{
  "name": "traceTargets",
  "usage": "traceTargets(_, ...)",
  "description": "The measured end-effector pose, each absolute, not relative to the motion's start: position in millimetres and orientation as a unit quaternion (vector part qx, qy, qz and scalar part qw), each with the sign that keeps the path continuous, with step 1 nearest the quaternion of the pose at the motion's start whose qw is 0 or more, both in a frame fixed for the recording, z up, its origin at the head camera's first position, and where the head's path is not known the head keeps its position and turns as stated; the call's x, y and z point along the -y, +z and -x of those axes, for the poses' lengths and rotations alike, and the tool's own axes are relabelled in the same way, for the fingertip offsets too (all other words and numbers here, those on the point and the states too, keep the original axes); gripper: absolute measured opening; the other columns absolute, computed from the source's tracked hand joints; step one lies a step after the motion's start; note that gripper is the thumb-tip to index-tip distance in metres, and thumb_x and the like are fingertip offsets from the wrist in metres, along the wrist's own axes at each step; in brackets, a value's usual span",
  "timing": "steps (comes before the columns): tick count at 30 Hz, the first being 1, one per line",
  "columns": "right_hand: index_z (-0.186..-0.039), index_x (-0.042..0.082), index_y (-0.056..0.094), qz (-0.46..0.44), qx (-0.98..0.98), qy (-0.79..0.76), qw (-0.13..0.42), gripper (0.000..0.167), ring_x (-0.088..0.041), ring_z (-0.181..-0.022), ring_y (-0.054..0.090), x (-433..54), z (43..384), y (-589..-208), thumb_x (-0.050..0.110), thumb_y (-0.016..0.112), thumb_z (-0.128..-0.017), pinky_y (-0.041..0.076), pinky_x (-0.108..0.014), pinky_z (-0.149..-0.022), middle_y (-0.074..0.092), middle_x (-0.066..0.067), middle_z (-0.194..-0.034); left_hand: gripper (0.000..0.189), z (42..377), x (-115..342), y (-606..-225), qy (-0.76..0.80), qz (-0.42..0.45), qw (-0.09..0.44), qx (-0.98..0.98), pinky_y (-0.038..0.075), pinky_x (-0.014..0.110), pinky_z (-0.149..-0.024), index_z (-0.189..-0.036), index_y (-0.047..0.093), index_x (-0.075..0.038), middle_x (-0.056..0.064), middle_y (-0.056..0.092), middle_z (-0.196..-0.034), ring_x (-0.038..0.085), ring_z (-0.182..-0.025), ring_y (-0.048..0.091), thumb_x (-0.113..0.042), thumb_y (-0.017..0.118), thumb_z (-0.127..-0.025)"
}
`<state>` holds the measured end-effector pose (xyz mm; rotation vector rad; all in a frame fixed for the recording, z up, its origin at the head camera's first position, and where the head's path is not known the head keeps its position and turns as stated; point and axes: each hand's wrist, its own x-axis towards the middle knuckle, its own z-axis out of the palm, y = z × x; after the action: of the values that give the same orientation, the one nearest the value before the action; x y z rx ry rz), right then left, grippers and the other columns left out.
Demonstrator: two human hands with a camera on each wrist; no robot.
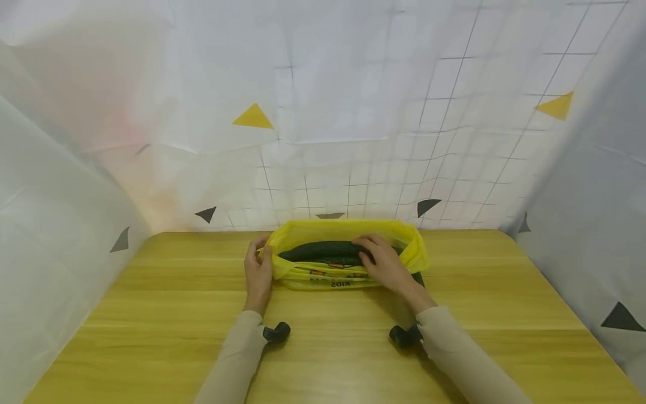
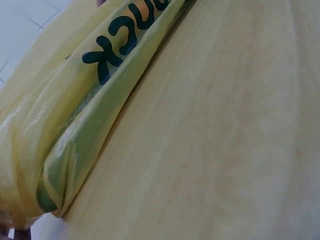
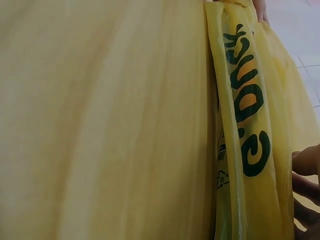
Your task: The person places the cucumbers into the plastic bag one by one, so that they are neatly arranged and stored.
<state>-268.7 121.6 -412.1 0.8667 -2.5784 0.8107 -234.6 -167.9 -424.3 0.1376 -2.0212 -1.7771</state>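
A yellow plastic bag point(image 1: 348, 228) lies lengthwise near the table's back edge, its mouth spread wide. Inside it rests a long dark green cucumber point(image 1: 318, 250), visible through the opening. My left hand point(image 1: 258, 272) pinches the bag's left rim between thumb and fingers. Reaching in from the right, my right hand point(image 1: 386, 262) curls its fingers over the cucumber's right part. In the left wrist view, green shows through the folded plastic point(image 2: 80, 145). Dark lettering runs along the bag's side point(image 3: 250, 100) in the right wrist view, with right-hand fingers point(image 3: 306, 186) at the edge.
The wooden table point(image 1: 333, 348) extends toward me in front of the bag. Behind it hangs a white sheet point(image 1: 328, 112) with grid lines and triangle marks. Black wrist mounts point(image 1: 277, 333) stick out from both sleeves.
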Motion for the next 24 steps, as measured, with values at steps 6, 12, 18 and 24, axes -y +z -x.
traceTargets(6,-0.123,0.009,0.059,-0.308,0.889,0.295,0.169,0.03,-0.026,-0.112,0.054,-128.9,258.5,-410.5,0.007,0.056,-0.093,0.048,-0.043,-0.088,0.055,-0.009,-0.124,0.029,236.2,167.7,-423.6,-0.65,-0.048,0.218,0.726,0.042,0.02,-0.066,-0.125,0.055,-0.006,0.009,0.053,-0.123,0.012,-0.084,0.048,-0.015,0.047,-0.099)
traceTargets(12,-0.125,0.009,0.058,-0.308,0.878,0.323,0.172,0.031,-0.026,-0.115,0.052,-141.0,247.5,-409.0,0.008,0.055,-0.094,0.047,-0.044,-0.091,0.053,-0.008,-0.126,0.028,236.4,169.1,-425.1,-0.653,-0.052,0.214,0.725,0.041,0.02,-0.06,-0.124,0.056,-0.008,0.007,0.053,-0.122,0.012,-0.072,0.044,-0.016,0.047,-0.099)
traceTargets(18,-0.124,0.009,0.058,-0.314,0.873,0.331,0.174,0.034,-0.025,-0.118,0.051,-155.9,242.9,-408.6,-0.001,0.054,-0.091,0.047,-0.044,-0.092,0.053,-0.008,-0.127,0.028,234.8,168.9,-426.7,-0.661,-0.055,0.204,0.72,0.042,0.019,-0.06,-0.125,0.055,-0.009,0.007,0.052,-0.123,0.012,-0.072,0.045,-0.016,0.047,-0.099)
traceTargets(24,-0.124,0.007,0.057,-0.323,0.86,0.342,0.2,0.04,-0.027,-0.115,0.053,-169.4,243.1,-399.2,-0.009,0.052,-0.088,0.047,-0.044,-0.088,0.055,-0.009,-0.125,0.028,235.4,169.5,-426.9,-0.664,-0.053,0.2,0.719,0.041,0.019,-0.056,-0.126,0.054,-0.009,0.008,0.051,-0.123,0.01,-0.066,0.044,-0.016,0.046,-0.099)
